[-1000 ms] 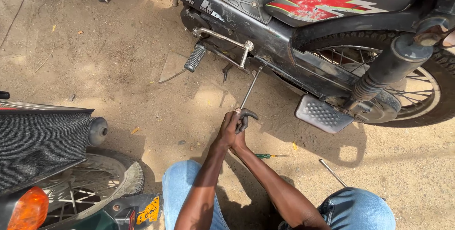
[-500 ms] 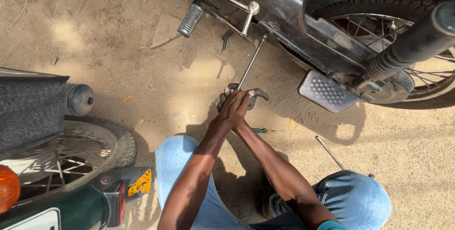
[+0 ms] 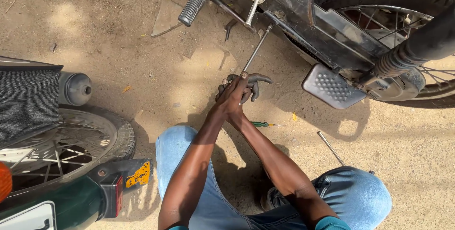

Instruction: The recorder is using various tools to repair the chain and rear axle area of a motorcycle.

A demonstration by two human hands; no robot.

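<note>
Past the parked bike's rear wheel (image 3: 61, 140) at left, the left hand (image 3: 232, 98) and right hand (image 3: 246, 88) clench together around the handle of a long T-wrench (image 3: 256, 50) seated under the black motorcycle (image 3: 303, 17), apparently mid-turn on a fastener, which next demands steady, square twisting force.

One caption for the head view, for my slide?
Both hands grip a long metal T-handle wrench reaching under a black motorcycle.

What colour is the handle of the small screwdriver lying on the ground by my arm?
Green, on the small screwdriver lying on the sand, seen in the head view.
</note>
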